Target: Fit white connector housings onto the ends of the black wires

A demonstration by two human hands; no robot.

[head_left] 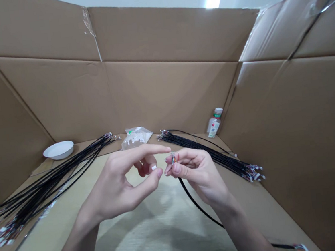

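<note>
My right hand (195, 170) pinches the end of a black cable (194, 201) whose coloured wire tips stick up between the fingertips. The cable runs down under my wrist to the table's near right edge. My left hand (122, 183) is just left of it, index finger stretched toward the wire tips, thumb and middle finger holding a small white connector (153, 167). Both hands hover above the table (155, 231), fingertips almost touching.
A bundle of black cables (41, 184) lies on the left and another bundle (213, 154) on the right. A clear bag of white parts (135, 137), a white bowl (59, 150) and a small bottle (215, 123) stand at the back. Cardboard walls (163, 85) enclose the table.
</note>
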